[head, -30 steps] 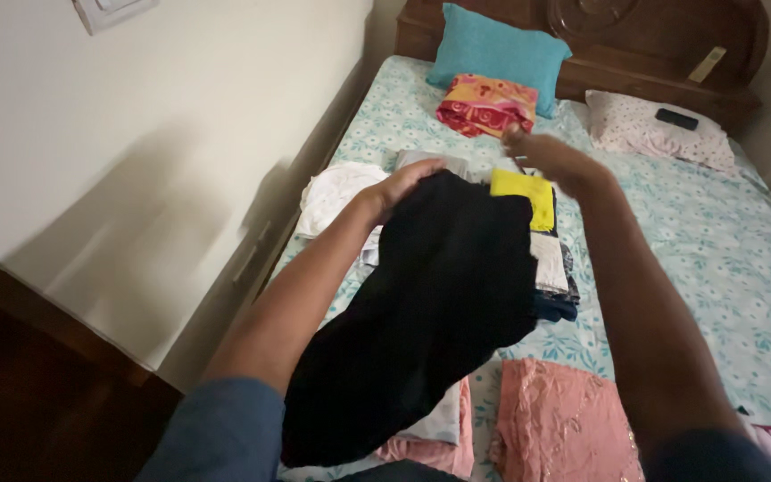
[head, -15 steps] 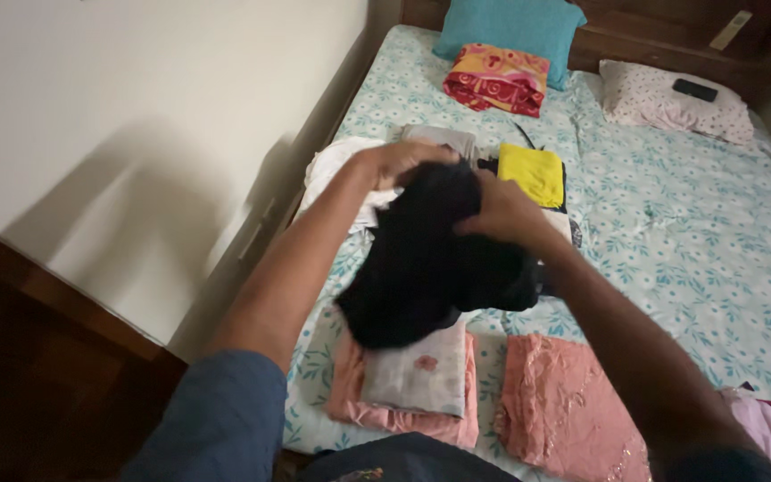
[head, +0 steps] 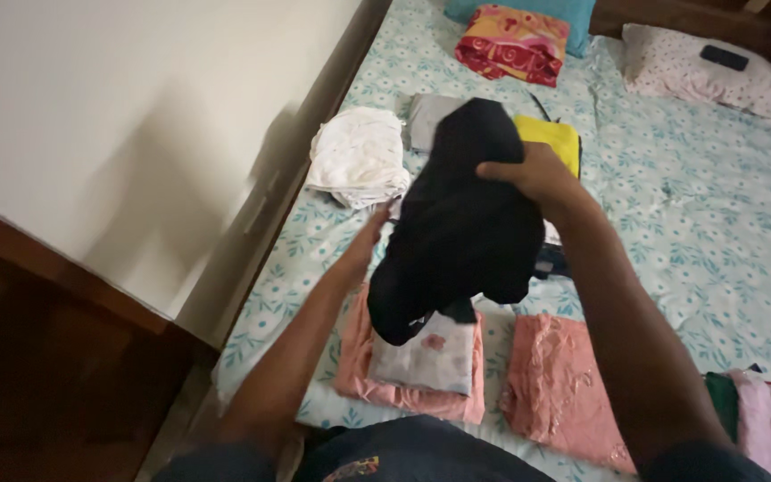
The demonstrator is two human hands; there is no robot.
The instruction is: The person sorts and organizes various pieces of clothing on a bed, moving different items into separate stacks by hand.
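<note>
My right hand [head: 533, 176] grips a black garment [head: 461, 219] near its top and holds it up above the bed, so it hangs bunched. Below and left of it, my left hand [head: 369, 238] reaches under the hanging cloth, its fingers mostly hidden behind the fabric. Under the garment lies a folded pale floral cloth [head: 426, 355] on a folded pink cloth [head: 359, 366]. A yellow folded piece [head: 557, 141] tops a stack behind the black garment.
The bed [head: 698, 241] has a light floral sheet. On it lie a white bundle [head: 359, 156], a pink textured cloth [head: 564, 384], an orange-red folded cloth [head: 515, 43], a pillow with a dark phone [head: 725, 57]. A wall and dark wooden furniture [head: 37, 357] stand left.
My right hand has lifted the black garment higher. My left hand let go of its top and dropped below it. The view tilted down toward the bed's near edge.
</note>
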